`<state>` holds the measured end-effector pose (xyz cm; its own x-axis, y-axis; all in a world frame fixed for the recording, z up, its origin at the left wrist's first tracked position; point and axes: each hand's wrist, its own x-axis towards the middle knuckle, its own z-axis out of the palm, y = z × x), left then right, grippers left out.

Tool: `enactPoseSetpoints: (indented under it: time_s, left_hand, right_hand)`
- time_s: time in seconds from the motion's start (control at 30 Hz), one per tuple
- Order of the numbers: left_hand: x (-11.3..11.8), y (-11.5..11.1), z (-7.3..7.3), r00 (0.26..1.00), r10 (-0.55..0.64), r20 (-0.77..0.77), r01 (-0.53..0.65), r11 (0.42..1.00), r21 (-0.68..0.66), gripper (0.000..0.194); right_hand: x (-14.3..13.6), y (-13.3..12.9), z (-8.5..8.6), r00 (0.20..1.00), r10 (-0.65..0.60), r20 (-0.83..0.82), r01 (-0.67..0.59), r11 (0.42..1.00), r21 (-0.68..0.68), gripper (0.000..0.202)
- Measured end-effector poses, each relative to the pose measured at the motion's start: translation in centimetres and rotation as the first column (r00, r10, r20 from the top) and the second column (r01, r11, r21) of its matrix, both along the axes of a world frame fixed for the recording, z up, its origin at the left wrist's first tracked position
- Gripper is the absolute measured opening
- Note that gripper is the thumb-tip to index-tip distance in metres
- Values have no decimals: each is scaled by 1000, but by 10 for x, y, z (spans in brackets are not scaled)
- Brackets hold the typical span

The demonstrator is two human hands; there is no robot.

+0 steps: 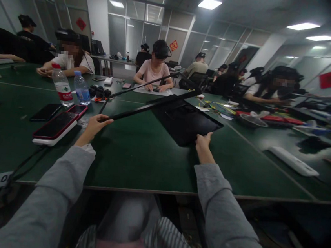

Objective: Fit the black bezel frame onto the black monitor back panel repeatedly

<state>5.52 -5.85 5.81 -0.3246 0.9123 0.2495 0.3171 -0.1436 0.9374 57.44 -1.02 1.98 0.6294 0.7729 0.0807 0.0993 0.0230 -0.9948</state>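
A thin black frame [149,105] is raised above the green table, tilted, with its near edge running from lower left to upper right. My left hand [96,126] is closed on the frame's near left corner. Behind and below the frame's right part is a flat black panel [183,124], low over the table. My right hand [205,144] is closed on the panel's near right edge, thumb on top. Whether the panel touches the table cannot be made out.
On the green table [138,160], phones [55,125] on a white block, a red-capped bottle [63,89] and a blue-capped bottle [82,89] stand left. A white power strip [294,161] and a clear bowl [253,120] are right. A person [156,69] sits opposite.
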Motion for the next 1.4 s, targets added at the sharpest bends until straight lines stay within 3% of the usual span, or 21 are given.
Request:
enactPoseSetpoints:
  time_s: [0.1,0.2,0.3,0.37,0.47,0.53,0.7,0.9,1.03,1.17,1.3,1.4]
  left_hand:
    - [-1,1,1,998,-12,-65,12,1000,6,55]
    - [-4,2,2,988,-41,-148,42,999,-2,55]
    - [-10,4,-1,964,-85,-253,85,996,-9,55]
    - [-13,5,-4,933,-102,-345,105,994,-12,54]
    - [-17,7,-8,878,-107,-467,120,993,-2,52]
    - [-19,7,-10,853,-112,-510,129,992,-1,50]
    - [-33,5,-9,808,-146,-570,117,989,-88,48]
    - [-45,-5,2,752,-280,-597,126,950,-287,47]
    - [-43,-16,16,766,-374,-522,169,902,-397,48]
    - [-36,-22,23,788,-360,-499,156,902,-403,52]
    - [-31,-20,19,793,-303,-529,114,926,-360,48]
    - [-35,-13,12,772,-319,-550,144,931,-337,50]
  right_hand:
    - [-10,8,-4,981,144,-130,-153,987,-54,107]
    - [-18,16,-7,917,387,-98,-388,922,1,85]
    - [-19,21,-2,942,333,-37,-330,942,61,55]
    - [-14,20,6,940,325,-99,-305,936,176,43]
    - [-7,10,19,845,504,-180,-441,847,297,53]
    - [-5,5,22,826,549,-124,-503,819,275,53]
    - [-17,15,2,855,457,245,-500,852,154,65]
    - [-30,31,-24,747,300,593,-435,896,95,69]
    - [-33,29,-30,699,278,658,-402,915,41,70]
    - [-33,25,-32,696,296,654,-384,923,-9,71]
    - [-36,18,-28,747,301,593,-387,922,20,69]
    - [-38,13,-25,769,316,555,-404,914,39,67]
